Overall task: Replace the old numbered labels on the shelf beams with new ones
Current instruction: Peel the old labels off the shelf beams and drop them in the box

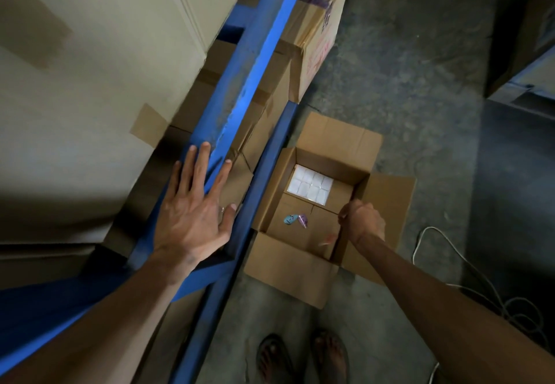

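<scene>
**Left hand spread on the blue beam, right hand down in the open carton**

Head view: The left hand (193, 215) lies flat with fingers straight and spread across the upper blue shelf beam (249, 83), its fingertips reaching the beam's top face and its thumb hanging over the front edge. The beam's face just beyond the fingers is scuffed pale, with whitish residue along it; no numbered label can be made out there. A second, lower blue beam (264, 167) runs parallel below it, beside the floor.

The right hand (362, 223) is well apart from the beam, lowered at the right inner wall of an open cardboard carton (288, 266) that stands on the concrete floor (405, 68). Its fingers are curled and seem to pinch something thin and blurred; what it is cannot be told.

Inside the carton, a sheet of white labels (310, 184) lies at the far end, a grid of pale rectangles under glossy film; any printing on them is too small to read. Near the middle of the carton floor lie a crumpled blue scrap (289, 219) and a purple scrap (304, 220), touching or nearly so, each with dark marks that cannot be read.

A closed box on the lower shelf (318, 38) carries red printing, unreadable. A large taped box (90, 83) stands behind the upper beam. Sandalled feet (303, 359) stand on the floor, and a white cable (444, 266) trails at the right.
</scene>
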`<state>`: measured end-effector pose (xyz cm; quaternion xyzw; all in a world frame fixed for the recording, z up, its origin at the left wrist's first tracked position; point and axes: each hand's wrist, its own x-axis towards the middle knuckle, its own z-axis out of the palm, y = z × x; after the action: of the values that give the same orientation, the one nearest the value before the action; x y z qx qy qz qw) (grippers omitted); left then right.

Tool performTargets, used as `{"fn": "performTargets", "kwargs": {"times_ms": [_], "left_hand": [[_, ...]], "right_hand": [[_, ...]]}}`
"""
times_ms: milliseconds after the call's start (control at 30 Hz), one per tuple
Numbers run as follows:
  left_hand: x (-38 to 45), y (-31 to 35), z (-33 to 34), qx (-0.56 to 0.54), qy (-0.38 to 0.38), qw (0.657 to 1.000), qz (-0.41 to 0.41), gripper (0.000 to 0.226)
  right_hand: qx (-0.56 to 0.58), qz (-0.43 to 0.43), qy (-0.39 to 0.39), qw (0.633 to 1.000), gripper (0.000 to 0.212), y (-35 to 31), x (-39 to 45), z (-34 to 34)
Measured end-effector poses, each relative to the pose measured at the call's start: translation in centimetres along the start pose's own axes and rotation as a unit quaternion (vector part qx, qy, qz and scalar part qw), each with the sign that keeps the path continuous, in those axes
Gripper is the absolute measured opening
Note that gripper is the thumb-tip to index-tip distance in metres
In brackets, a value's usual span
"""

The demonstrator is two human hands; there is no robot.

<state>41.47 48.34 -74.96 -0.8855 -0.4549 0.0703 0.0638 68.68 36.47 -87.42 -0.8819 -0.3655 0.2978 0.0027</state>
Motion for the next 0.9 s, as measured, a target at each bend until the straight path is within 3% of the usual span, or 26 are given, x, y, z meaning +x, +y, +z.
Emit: {"fn": "performTargets", "kwargs": {"times_ms": [400,633,833,900], "left_hand": [[0.0,0.1,0.1,0.001,-0.004,1.000,-0.003,0.081],[-0.1,0.0,0.1,-0.021,0.004,1.000,0.008,0.081],[-0.7,0.1,-3.6,-0.079,-0.136,0.988,-0.006,0.091],[-2.1,0.4,-6.4,-0.072,-0.128,0.989,-0.005,0.082]], "right_hand": [[0.037,-0.024,0.002,0.999,0.018,-0.6,-0.7,0.5],[0.185,-0.119,-0.048,0.974,0.016,-2.1,-2.3,-1.3],[0.238,-0.228,-0.050,0.943,0.043,-4.8,-7.5,-7.6],[0.238,-0.269,-0.026,0.933,0.048,-6.3,-9.4,-11.1]]}}
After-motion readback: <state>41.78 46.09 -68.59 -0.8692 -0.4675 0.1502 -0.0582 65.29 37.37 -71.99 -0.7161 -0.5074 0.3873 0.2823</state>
